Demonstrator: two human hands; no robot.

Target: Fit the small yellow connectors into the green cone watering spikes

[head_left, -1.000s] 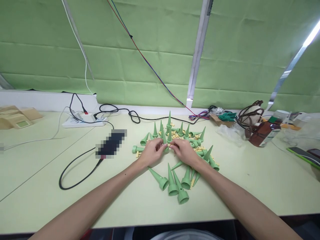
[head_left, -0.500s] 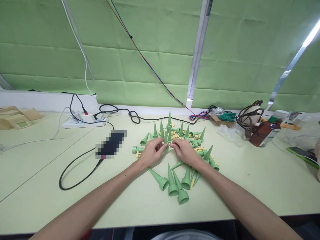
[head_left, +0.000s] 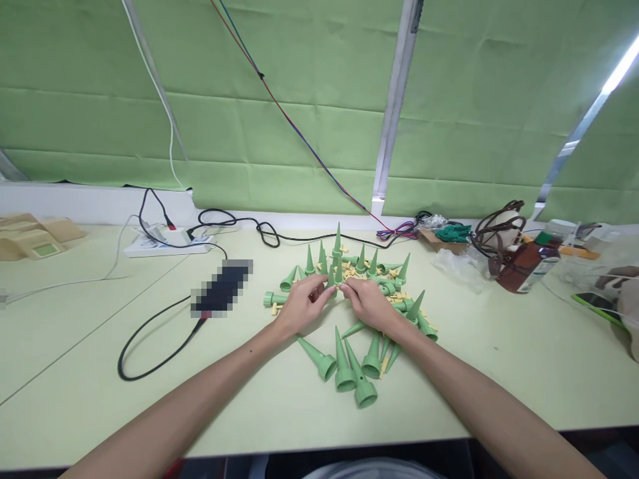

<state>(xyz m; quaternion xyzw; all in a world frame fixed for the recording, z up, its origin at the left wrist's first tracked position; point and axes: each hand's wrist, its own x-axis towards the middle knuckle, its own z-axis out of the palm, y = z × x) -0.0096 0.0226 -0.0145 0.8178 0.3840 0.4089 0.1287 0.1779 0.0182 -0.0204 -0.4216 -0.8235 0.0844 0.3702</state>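
Note:
My left hand (head_left: 306, 303) has its fingers curled round a green plastic spike (head_left: 331, 274), whose cone points up. Facing it, my right hand (head_left: 370, 302) pinches a small yellow plastic piece (head_left: 337, 287) against the spike's side. The fingertips of both hands almost meet, and they hide much of the joint. Around and behind the hands, more green spikes (head_left: 373, 264) stand upright or lie among loose yellow pieces (head_left: 352, 272). Nearer the front edge, several green spikes (head_left: 345, 376) lie with their open round ends towards me.
A phone-like dark device (head_left: 222, 287) with a black cable lies to the left, before a white power strip (head_left: 170, 245). At the right are a brown bottle (head_left: 530, 265), clear plastic bags (head_left: 462, 267) and a green-edged phone (head_left: 599, 309). A cardboard piece (head_left: 40, 234) sits far left.
My hands stay almost in place, with only a slight shift of the right fingers at the yellow piece. At the far right edge, a brownish shape has moved in by the green-edged phone.

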